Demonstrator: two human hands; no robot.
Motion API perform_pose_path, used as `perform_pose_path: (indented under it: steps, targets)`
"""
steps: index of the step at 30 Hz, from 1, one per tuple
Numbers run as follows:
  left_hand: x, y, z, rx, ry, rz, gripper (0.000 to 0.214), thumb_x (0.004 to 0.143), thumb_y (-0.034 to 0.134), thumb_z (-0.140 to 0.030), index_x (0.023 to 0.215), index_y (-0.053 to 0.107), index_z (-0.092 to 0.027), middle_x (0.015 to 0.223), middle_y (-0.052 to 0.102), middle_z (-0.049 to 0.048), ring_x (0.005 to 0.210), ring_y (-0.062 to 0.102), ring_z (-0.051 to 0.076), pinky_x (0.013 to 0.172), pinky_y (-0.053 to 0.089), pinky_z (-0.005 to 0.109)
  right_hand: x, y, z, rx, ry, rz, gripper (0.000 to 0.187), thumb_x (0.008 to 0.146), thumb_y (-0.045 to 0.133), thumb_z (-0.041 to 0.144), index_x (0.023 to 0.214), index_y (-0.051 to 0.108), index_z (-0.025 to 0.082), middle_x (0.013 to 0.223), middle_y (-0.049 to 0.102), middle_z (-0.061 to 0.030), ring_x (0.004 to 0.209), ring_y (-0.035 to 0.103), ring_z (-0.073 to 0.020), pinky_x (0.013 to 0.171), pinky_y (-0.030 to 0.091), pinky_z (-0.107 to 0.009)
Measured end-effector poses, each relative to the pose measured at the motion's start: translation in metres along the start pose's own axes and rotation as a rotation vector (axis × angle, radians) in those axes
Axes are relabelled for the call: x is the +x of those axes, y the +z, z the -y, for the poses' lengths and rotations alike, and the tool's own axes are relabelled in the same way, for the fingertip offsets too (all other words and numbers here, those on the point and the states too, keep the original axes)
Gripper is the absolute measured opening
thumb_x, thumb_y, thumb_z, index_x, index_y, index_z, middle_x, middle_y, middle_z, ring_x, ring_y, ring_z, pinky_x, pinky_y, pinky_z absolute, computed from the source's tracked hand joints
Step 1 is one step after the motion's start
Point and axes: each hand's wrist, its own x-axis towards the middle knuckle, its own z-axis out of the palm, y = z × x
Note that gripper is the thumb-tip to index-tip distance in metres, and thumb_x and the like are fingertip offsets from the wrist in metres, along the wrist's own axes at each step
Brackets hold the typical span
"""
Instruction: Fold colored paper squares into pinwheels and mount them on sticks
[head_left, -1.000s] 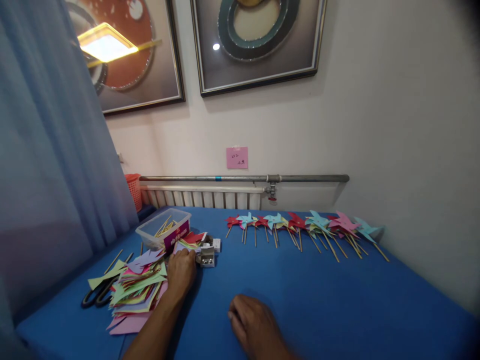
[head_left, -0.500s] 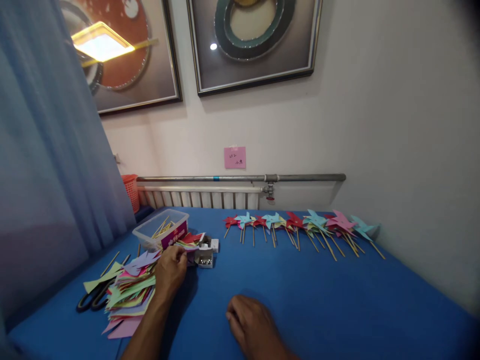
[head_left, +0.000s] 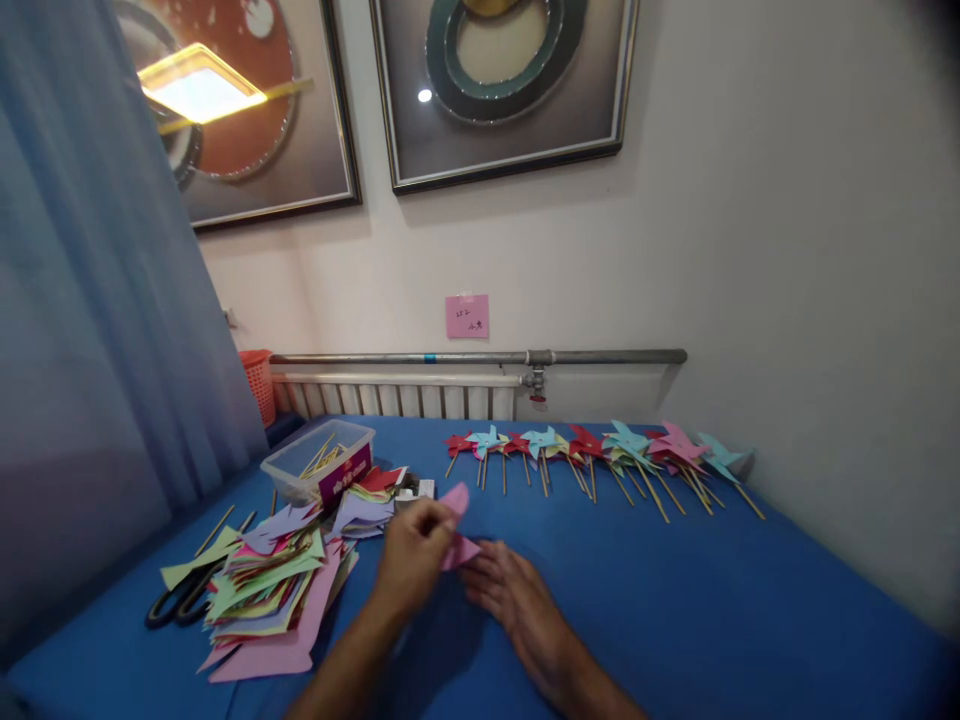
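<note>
My left hand [head_left: 411,552] pinches a pink paper piece [head_left: 456,523] above the blue table [head_left: 675,600], near its middle. My right hand [head_left: 508,592] lies just right of it, fingers stretched toward the paper's lower edge and touching it. A heap of cut coloured paper pieces [head_left: 271,580] lies to the left of my left arm. Behind the heap stands a clear plastic box [head_left: 319,465] with wooden sticks in it.
A row of finished paper pinwheels [head_left: 600,452] on sticks lies along the far right of the table. Black scissors [head_left: 176,600] lie at the left edge beside loose sticks. A small metal object [head_left: 415,490] sits behind my left hand. A radiator, pipe and wall stand behind.
My left hand lifted a pink paper piece from the heap and carried it right to the middle. My right hand moved forward to meet it.
</note>
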Motion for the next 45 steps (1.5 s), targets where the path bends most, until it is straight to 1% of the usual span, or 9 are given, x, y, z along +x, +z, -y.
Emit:
perform_pose_path:
  steps: [5,9,12,15,18,21,35,42,45]
  targets:
    - [-0.015,0.061,-0.003,0.559,0.513,0.126,0.012,0.077,0.053,-0.011,0.072,0.061,-0.019,0.075,0.067,0.0052,0.075,0.059,0.019,0.072,0.041,0.032,0.003,-0.010,0.021,0.286,0.065,0.092,0.048,0.083,0.071,0.062,0.107,0.073,0.020,0.101,0.078,-0.0082,0.108,0.069,-0.0268,0.094,0.052,-0.040]
    - [-0.015,0.066,0.005,0.599,0.699,0.243,0.011,0.079,0.055,-0.013,0.080,0.065,-0.019,0.082,0.069,0.0075,0.078,0.061,0.020,0.075,0.042,0.034,0.011,-0.026,0.019,0.330,0.046,-0.008,0.029,0.080,0.080,0.042,0.092,0.074,0.017,0.088,0.078,-0.0059,0.095,0.072,-0.0243,0.084,0.057,-0.034]
    - [-0.009,0.051,0.013,0.482,0.580,0.109,0.016,0.087,0.052,-0.020,0.091,0.068,-0.020,0.092,0.071,0.0090,0.089,0.063,0.023,0.083,0.044,0.037,0.014,-0.031,0.015,0.342,0.008,-0.106,0.026,0.079,0.081,0.033,0.097,0.074,0.017,0.091,0.079,-0.0062,0.091,0.074,-0.0227,0.082,0.058,-0.033]
    - [0.003,0.033,0.022,0.336,0.171,-0.083,0.020,0.087,0.056,-0.034,0.093,0.069,-0.019,0.090,0.071,0.0080,0.085,0.063,0.023,0.081,0.046,0.036,0.012,-0.028,0.014,0.342,0.017,-0.138,0.032,0.080,0.080,0.032,0.108,0.072,0.016,0.104,0.079,-0.0097,0.100,0.073,-0.0254,0.089,0.058,-0.039]
    - [0.015,0.025,0.029,0.007,-0.186,-0.030,0.033,0.077,0.063,-0.049,0.083,0.067,-0.017,0.078,0.069,0.0055,0.070,0.060,0.018,0.067,0.045,0.030,0.009,-0.024,0.016,0.288,0.022,-0.136,0.033,0.080,0.080,0.033,0.106,0.072,0.014,0.103,0.079,-0.0110,0.098,0.074,-0.0255,0.091,0.057,-0.040]
    - [0.019,0.027,0.030,-0.246,-0.327,0.077,0.039,0.065,0.073,-0.053,0.072,0.064,-0.016,0.063,0.062,0.0009,0.056,0.051,0.012,0.056,0.039,0.025,0.007,-0.021,0.018,0.229,0.016,-0.108,0.036,0.080,0.081,0.037,0.106,0.072,0.014,0.098,0.079,-0.0110,0.095,0.074,-0.0251,0.090,0.056,-0.040]
    - [0.016,0.034,0.027,-0.302,-0.322,0.077,0.031,0.058,0.078,-0.042,0.064,0.061,-0.016,0.056,0.055,-0.0041,0.050,0.044,0.009,0.053,0.034,0.022,0.004,-0.019,0.023,-0.031,0.012,-0.104,0.053,0.073,0.082,0.055,0.107,0.072,0.015,0.090,0.077,-0.0094,0.083,0.071,-0.0239,0.073,0.053,-0.035]
    - [0.007,0.038,0.026,-0.079,-0.078,0.037,0.013,0.076,0.064,-0.029,0.072,0.065,-0.017,0.063,0.057,-0.0029,0.057,0.049,0.011,0.054,0.036,0.022,0.007,-0.017,0.021,-0.075,0.063,-0.163,0.044,0.074,0.081,0.051,0.097,0.072,0.015,0.073,0.072,-0.0044,0.063,0.063,-0.0171,0.061,0.050,-0.031]
    - [0.004,0.036,0.027,0.094,0.122,0.030,0.013,0.081,0.057,-0.020,0.073,0.067,-0.018,0.071,0.061,0.0000,0.067,0.055,0.013,0.062,0.041,0.024,0.008,-0.016,0.021,-0.072,0.081,-0.173,0.042,0.075,0.081,0.048,0.100,0.072,0.015,0.075,0.072,-0.0047,0.065,0.064,-0.0169,0.061,0.052,-0.030]
